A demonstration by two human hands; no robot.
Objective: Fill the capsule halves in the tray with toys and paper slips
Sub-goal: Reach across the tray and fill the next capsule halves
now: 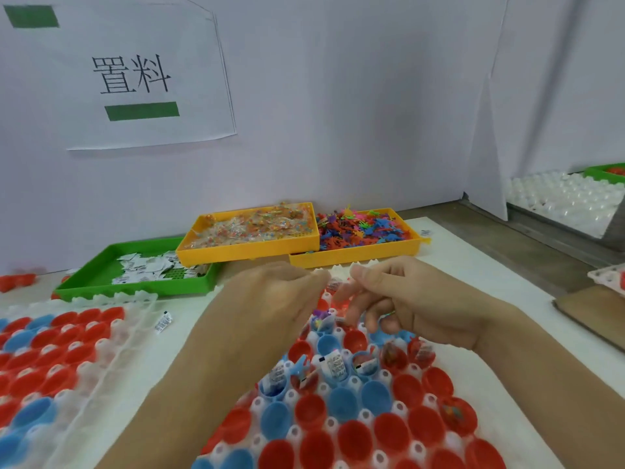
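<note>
A white tray of red and blue capsule halves lies in front of me. Several halves in its middle rows hold printed paper slips and small toys. My left hand hovers over the tray's far end with its back to the camera and its fingers curled; anything in them is hidden. Close beside it, my right hand has thumb and forefinger pinched together, and a small coloured toy shows between its curled fingers. The fingertips of the two hands nearly meet.
At the back stand a green tray of paper slips, a yellow tray of clear packets and a yellow tray of coloured plastic toys. Another capsule tray lies left, a loose slip beside it. Cardboard sits right.
</note>
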